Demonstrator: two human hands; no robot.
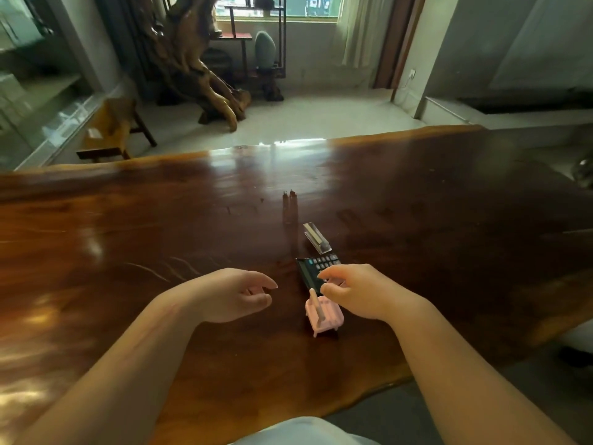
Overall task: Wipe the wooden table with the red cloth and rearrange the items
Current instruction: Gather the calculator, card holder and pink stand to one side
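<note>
- Right hand [356,292]: we see its fingers curled narrow over the near end of the black calculator [316,271]; whether they grip it, we cannot tell. A hasty lift could drag the calculator into the pink holder [324,316] just beside it and tip it.
- Left hand [237,293]: loosely open, holding nothing, above the wooden table [128,239] toward its near edge.
- Clear case [317,237] and 2 dark pens [289,207]: farther in; a sweep may scatter them.
- Red cloth: not visible.

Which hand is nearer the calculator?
Right. The right hand is over the near end of the calculator, fingertips at it; the left hand hovers off to its left, apart.
</note>
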